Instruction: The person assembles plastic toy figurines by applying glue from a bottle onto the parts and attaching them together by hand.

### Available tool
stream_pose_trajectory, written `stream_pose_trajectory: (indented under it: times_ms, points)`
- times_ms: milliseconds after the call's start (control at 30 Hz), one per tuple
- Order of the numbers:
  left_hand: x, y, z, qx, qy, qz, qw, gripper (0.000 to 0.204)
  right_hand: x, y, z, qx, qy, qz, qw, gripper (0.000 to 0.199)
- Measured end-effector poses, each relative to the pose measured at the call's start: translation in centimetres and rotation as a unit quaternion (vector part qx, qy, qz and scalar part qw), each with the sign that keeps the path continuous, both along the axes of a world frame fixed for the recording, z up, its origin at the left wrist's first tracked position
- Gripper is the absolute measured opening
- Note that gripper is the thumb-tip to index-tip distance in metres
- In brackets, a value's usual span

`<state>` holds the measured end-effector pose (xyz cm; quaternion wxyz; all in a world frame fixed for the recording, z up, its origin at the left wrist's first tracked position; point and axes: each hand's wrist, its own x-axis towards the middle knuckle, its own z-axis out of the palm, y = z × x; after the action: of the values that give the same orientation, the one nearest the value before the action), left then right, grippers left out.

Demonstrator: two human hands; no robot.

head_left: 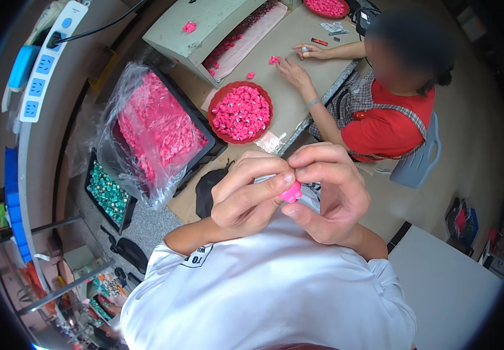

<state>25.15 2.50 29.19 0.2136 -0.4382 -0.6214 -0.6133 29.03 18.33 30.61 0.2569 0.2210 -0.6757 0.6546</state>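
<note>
Both hands, left hand (246,195) and right hand (328,195), are pinching a small pink plastic piece (291,192) between fingertips; it looks light and stiff.

clear plastic bag (141,125) of pink pieces, left

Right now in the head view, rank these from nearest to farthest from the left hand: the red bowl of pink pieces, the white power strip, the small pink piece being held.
1. Small pink piece: pinched at the fingertips of the left hand and right hand.
2. Red bowl of pink pieces: on the table, just beyond the hands.
3. White power strip: far upper left, by the wall.
</note>
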Motion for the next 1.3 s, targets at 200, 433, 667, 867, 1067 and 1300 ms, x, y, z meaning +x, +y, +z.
stream_pose_trajectory:
  times_ms: [200, 433, 667, 867, 1067, 1300]
  points:
    - [0.1, -0.9, -1.0, 0.025, -0.033, -0.013, 0.999, 0.036, 0.0, -1.0, -0.7, -0.027, -0.020, 0.024, 0.999, 0.030]
    - [0.5, -1.6, -2.3, 0.094, -0.134, -0.061, 0.985, 0.030, 0.4, -1.2, -0.7, -0.102, -0.139, 0.090, 0.981, 0.017]
    - [-0.2, -2.2, -1.5, 0.077, -0.111, -0.067, 0.989, 0.030, 0.0, -1.6, -0.3, -0.068, -0.104, 0.060, 0.990, 0.022]
    - [-0.7, -2.6, -1.0, 0.057, -0.056, -0.047, 0.996, 0.039, -0.3, -2.3, 0.5, 0.008, -0.039, 0.016, 0.999, 0.030]
    - [-0.9, -3.1, -0.6, 0.028, -0.038, -0.034, 0.998, 0.045, -0.7, -2.8, 0.1, -0.012, -0.009, 0.016, 1.000, 0.027]
    - [-1.1, -3.2, -1.0, 0.016, -0.032, -0.035, 0.999, 0.042, -0.3, -3.1, -0.2, -0.050, -0.053, 0.025, 0.997, 0.026]
